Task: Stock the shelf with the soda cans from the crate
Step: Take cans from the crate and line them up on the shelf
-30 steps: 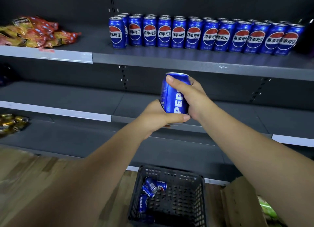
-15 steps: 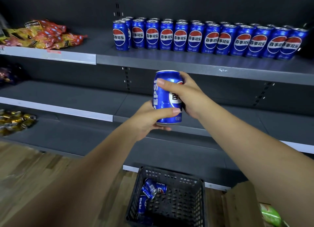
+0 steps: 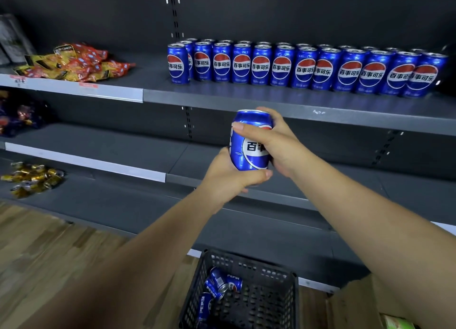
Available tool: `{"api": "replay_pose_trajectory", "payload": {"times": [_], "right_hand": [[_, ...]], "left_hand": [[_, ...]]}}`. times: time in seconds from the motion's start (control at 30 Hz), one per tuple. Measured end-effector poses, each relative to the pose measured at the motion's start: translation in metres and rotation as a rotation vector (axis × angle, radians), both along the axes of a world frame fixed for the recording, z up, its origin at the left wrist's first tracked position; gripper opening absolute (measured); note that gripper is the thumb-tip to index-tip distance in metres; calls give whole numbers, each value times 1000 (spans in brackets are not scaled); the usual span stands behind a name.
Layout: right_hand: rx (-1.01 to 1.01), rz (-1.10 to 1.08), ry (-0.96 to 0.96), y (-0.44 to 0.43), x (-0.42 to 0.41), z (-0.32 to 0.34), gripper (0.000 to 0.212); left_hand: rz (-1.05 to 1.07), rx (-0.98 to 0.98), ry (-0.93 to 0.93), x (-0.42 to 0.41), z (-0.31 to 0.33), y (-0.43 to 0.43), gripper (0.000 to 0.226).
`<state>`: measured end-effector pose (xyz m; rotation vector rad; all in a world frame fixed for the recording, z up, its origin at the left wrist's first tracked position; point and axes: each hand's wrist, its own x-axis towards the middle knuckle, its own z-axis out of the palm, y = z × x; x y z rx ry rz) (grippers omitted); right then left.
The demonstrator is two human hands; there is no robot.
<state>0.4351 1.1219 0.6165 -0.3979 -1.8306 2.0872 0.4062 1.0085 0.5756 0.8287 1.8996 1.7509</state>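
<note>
Can (image 3: pixel 249 146) rotated in the last second: the roundel now faces me. My left hand (image 3: pixel 227 178) grips its base and my right hand (image 3: pixel 278 143) wraps its side. The shelf row (image 3: pixel 306 69) stands above my fingers. Judged ready for placement.

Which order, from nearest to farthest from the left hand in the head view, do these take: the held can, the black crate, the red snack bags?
1. held can: the left hand grips it from below.
2. black crate: low down, under the hand.
3. red snack bags: high up, far to the left.
</note>
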Motion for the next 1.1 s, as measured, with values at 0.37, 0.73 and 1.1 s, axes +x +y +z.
{"api": "replay_pose_trajectory", "payload": {"times": [0.37, 0.73, 1.1], "right_hand": [[142, 384, -125, 22, 19, -8, 28], [409, 77, -101, 20, -10, -8, 37], [408, -224, -43, -3, -148, 3, 49]], "left_hand": [[-112, 76, -130, -12, 7, -7, 47], [-78, -131, -33, -48, 13, -11, 78], [167, -210, -119, -191, 6, -36, 20]]}}
